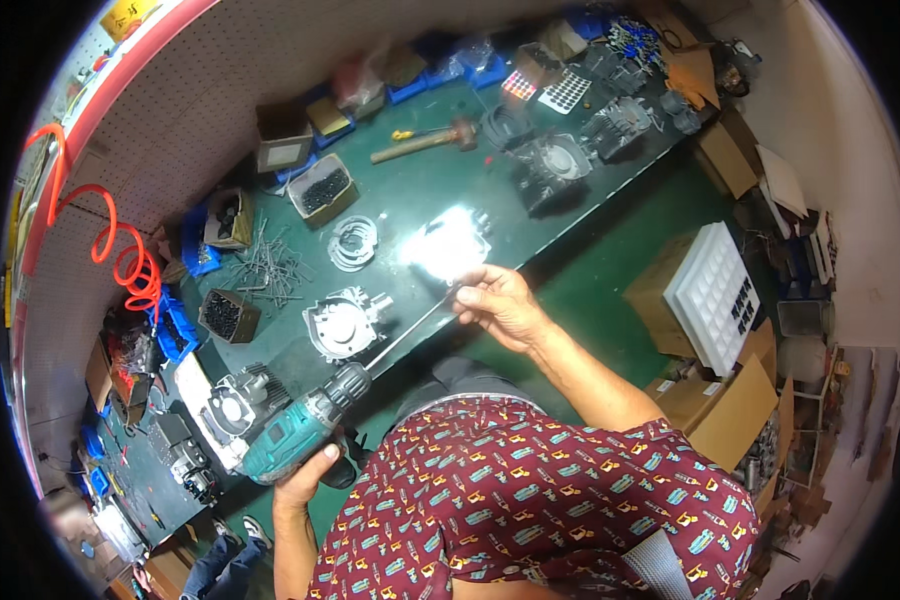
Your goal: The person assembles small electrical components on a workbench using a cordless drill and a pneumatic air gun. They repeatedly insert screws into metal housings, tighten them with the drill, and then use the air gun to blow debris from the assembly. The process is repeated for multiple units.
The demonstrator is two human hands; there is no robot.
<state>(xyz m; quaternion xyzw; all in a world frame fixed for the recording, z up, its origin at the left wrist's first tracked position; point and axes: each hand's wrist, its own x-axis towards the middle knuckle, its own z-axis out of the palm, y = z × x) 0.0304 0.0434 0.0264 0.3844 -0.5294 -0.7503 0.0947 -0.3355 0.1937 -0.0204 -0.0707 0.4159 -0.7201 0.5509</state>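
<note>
Head view: one drill (288, 438), left fingers (320, 463); one rod (410, 332), right fingers (476, 298).

"How's the bare right hand (500, 308)?"

"Thumb and forefinger pinch together, the other fingers (481, 320) curled; the bare right forearm (590, 378) slants up leftward."

"And the bare left hand (308, 482)?"

"Wrapped in a grip, thumb extended, the bare left forearm (293, 555) upright below."
</note>
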